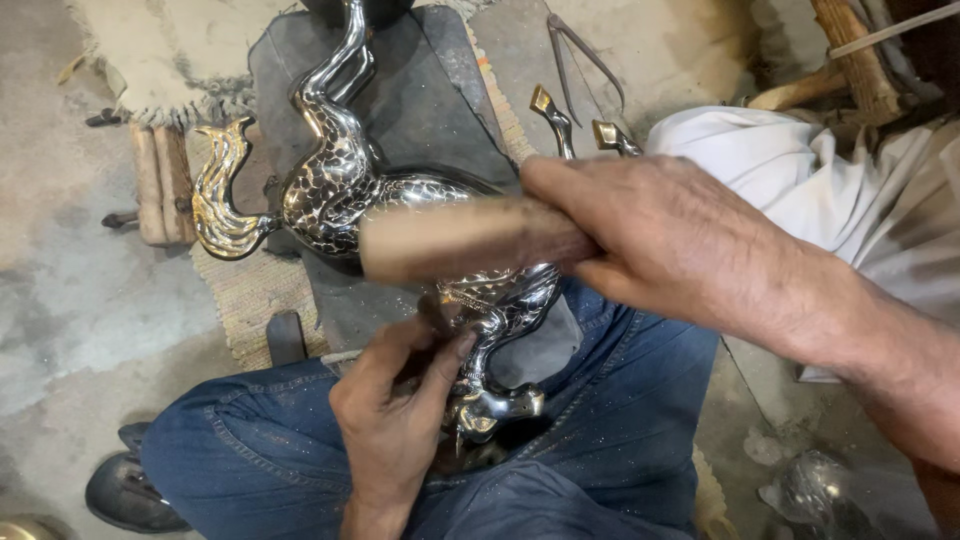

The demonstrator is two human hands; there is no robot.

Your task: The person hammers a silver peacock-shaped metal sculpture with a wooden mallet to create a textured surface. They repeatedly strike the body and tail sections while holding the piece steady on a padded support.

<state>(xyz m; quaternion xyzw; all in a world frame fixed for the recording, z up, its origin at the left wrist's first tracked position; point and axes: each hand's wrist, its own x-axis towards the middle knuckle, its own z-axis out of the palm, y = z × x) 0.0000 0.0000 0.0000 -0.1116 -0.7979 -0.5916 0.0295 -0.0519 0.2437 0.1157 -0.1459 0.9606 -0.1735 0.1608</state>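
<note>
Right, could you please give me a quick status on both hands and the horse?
Right hand gripping wooden mallet. Left hand pinching small tool against metal horse figure on lap. Nothing in the way.

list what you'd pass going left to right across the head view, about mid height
wooden blocks → gold tail of the metal horse → silver horse body → wooden mallet → right hand → white cloth

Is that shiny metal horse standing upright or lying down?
Lying down: the metal horse rests on its side across the lap, hooves pointing sideways.
</note>
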